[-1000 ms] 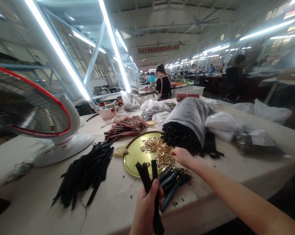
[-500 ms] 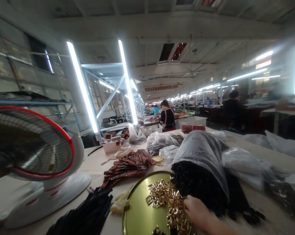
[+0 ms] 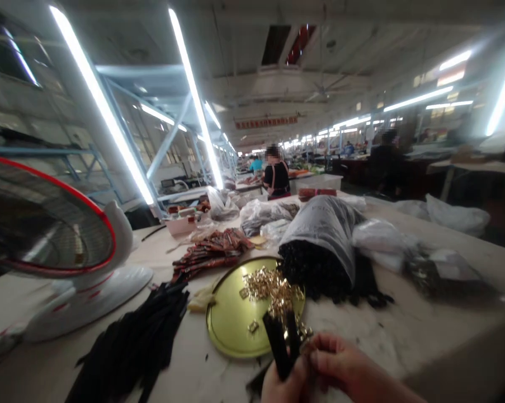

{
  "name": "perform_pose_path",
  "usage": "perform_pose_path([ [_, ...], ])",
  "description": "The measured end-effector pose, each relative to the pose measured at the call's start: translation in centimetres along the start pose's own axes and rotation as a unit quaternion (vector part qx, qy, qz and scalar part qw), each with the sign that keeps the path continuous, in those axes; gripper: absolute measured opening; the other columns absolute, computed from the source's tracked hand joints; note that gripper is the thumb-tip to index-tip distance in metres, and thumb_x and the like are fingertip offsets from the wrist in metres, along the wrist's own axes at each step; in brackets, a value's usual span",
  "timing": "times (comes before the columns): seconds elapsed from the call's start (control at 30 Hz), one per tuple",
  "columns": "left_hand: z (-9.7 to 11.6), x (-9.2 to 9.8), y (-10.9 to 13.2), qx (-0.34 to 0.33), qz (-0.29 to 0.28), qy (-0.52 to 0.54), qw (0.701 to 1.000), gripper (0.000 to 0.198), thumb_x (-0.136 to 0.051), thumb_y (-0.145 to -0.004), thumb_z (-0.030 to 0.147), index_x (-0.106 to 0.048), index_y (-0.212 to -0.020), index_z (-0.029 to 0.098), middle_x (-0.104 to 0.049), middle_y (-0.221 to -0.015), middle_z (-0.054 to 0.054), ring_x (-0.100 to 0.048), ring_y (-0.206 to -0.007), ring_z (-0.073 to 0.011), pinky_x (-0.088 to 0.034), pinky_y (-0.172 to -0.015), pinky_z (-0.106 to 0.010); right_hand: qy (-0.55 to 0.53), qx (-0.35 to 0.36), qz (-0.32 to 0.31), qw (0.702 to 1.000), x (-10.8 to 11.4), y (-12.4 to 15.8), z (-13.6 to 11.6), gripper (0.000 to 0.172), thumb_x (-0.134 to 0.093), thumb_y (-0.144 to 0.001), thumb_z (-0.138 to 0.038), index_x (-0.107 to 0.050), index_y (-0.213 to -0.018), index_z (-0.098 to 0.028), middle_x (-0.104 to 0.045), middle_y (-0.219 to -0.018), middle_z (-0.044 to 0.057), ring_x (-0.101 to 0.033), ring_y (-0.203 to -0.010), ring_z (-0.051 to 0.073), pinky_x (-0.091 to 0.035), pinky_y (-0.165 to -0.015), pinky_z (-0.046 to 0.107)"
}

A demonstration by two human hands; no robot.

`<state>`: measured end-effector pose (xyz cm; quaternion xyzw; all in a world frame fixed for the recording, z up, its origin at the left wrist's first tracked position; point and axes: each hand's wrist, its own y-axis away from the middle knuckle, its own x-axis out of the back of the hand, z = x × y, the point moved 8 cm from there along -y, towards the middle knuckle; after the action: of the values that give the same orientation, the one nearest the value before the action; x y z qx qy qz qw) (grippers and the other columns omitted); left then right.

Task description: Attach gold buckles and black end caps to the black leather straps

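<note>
At the bottom of the head view, my left hand [image 3: 282,385] is closed around a black strap [image 3: 276,341], whose two dark lengths stick up over the edge of the tray. My right hand [image 3: 340,358] pinches close beside it, fingertips meeting the left hand; a small shiny piece seems to be at them, too blurred to name. Just beyond is a round gold-coloured tray [image 3: 229,324] bearing a heap of gold metal buckles [image 3: 269,285]. One buckle [image 3: 253,326] lies apart from the heap on the tray.
Black straps [image 3: 130,341] lie in a pile to the left, near a white fan [image 3: 122,291] with a red rim. Reddish-brown strips [image 3: 212,252] are behind the tray. An open plastic bag [image 3: 323,224] spills black pieces at right. A person [image 3: 276,176] works farther off.
My right hand has drawn back from the buckle heap toward me and met my left hand, which has come into view with the black strap. The camera view has tilted down.
</note>
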<state>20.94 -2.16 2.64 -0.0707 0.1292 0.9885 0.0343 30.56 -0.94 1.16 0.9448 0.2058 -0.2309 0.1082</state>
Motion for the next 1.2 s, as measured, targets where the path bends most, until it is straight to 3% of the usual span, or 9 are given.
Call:
perform_pose_path([
  [0.07, -1.1, -1.4, 0.9, 0.009, -0.023, 0.046, 0.999, 0.033, -0.066, -0.067, 0.042, -0.049, -0.055, 0.016, -0.039, -0.041, 0.006, -0.034, -0.036, -0.0049, -0.026, -0.036, -0.018, -0.003, -0.008, 0.022, 1.0, 0.4, 2.4, -1.2, 0.022, -0.071, -0.065, -0.03, -0.061, -0.077, -0.014, -0.057, -0.065, -0.001, -0.049, -0.054, 0.008, -0.038, -0.055, 0.02],
  [0.2, -2.6, -4.7, 2.5, 0.086, -0.096, 0.115, 0.985, 0.028, -0.062, -0.072, 0.033, -0.045, -0.057, 0.016, -0.04, -0.045, 0.007, -0.032, -0.036, -0.0026, -0.022, -0.036, -0.017, 0.026, 0.011, 0.024, 0.999, 1.7, 5.1, -2.6, 0.016, -0.069, -0.069, -0.025, -0.059, -0.073, -0.014, -0.055, -0.064, -0.002, -0.048, -0.057, 0.007, -0.038, -0.057, 0.02],
  [0.4, -2.7, -7.0, 3.6, 0.095, -0.112, 0.06, 0.987, 0.03, -0.06, -0.072, 0.032, -0.044, -0.054, 0.016, -0.04, -0.043, 0.006, -0.033, -0.034, -0.0029, -0.021, -0.036, -0.018, -0.004, 0.057, 0.074, 0.996, 3.6, 8.0, -3.1, 0.031, -0.07, -0.068, -0.022, -0.053, -0.094, -0.02, -0.058, -0.072, -0.004, -0.053, -0.062, 0.009, -0.042, -0.06, 0.022],
  [0.6, -3.5, -7.9, 3.3, 0.11, -0.113, 0.003, 0.987, 0.03, -0.06, -0.071, 0.033, -0.044, -0.052, 0.016, -0.041, -0.041, 0.006, -0.034, -0.034, -0.0043, -0.022, -0.036, -0.019, 0.215, 0.122, 0.057, 0.967, 4.2, 9.2, -4.3, 0.012, -0.061, -0.075, -0.024, -0.061, -0.085, -0.02, -0.061, -0.078, 0.0, -0.056, -0.074, 0.013, -0.044, -0.07, 0.026],
  [0.73, -2.7, -8.4, 2.9, 0.066, -0.127, -0.086, 0.986, 0.03, -0.061, -0.071, 0.038, -0.049, -0.055, 0.015, -0.046, -0.041, 0.005, -0.037, -0.035, -0.0052, -0.026, -0.039, -0.019, 0.298, 0.165, 0.105, 0.934, 5.7, 9.1, -5.7, 0.006, -0.063, -0.074, -0.025, -0.065, -0.074, -0.019, -0.062, -0.075, 0.001, -0.057, -0.074, 0.014, -0.045, -0.07, 0.027],
  [0.87, -2.7, -8.1, 2.4, 0.054, -0.097, -0.093, 0.989, 0.032, -0.055, -0.074, 0.044, -0.057, -0.084, 0.014, -0.057, -0.052, 0.002, -0.041, -0.037, -0.0063, -0.028, -0.039, -0.019, 0.184, 0.187, 0.164, 0.951, 7.5, 8.4, -6.6, 0.008, -0.068, -0.07, -0.026, -0.067, -0.069, -0.018, -0.061, -0.092, 0.003, -0.057, -0.084, 0.014, -0.045, -0.074, 0.025],
  [0.97, -3.8, -7.6, 1.8, 0.079, -0.074, -0.061, 0.992, 0.035, -0.057, -0.071, 0.046, -0.057, -0.085, 0.013, -0.058, -0.05, 0.002, -0.04, -0.034, -0.0066, -0.025, -0.036, -0.019, -0.001, 0.14, 0.196, 0.971, 8.7, 7.1, -5.0, 0.01, -0.071, -0.067, -0.025, -0.067, -0.072, -0.017, -0.063, -0.084, 0.001, -0.056, -0.07, 0.01, -0.047, -0.069, 0.021],
  [1.07, -5.1, -7.4, 1.3, 0.1, -0.085, -0.034, 0.991, 0.032, -0.057, -0.07, 0.043, -0.057, -0.081, 0.014, -0.056, -0.047, 0.002, -0.041, -0.033, -0.0073, -0.025, -0.036, -0.019, -0.163, 0.091, 0.228, 0.955, 9.2, 6.0, -2.8, 0.016, -0.074, -0.064, -0.024, -0.067, -0.076, -0.017, -0.065, -0.078, 0.001, -0.058, -0.063, 0.008, -0.049, -0.065, 0.021],
  [1.2, -6.8, -7.4, 1.3, 0.154, -0.129, 0.02, 0.979, 0.025, -0.052, -0.074, 0.037, -0.058, -0.081, 0.014, -0.055, -0.045, 0.002, -0.041, -0.032, -0.0073, -0.024, -0.035, -0.018, -0.215, 0.066, 0.266, 0.937, 9.3, 5.5, -1.4, 0.015, -0.074, -0.064, -0.022, -0.066, -0.076, -0.017, -0.066, -0.076, 0.0, -0.06, -0.064, 0.008, -0.05, -0.065, 0.019],
])
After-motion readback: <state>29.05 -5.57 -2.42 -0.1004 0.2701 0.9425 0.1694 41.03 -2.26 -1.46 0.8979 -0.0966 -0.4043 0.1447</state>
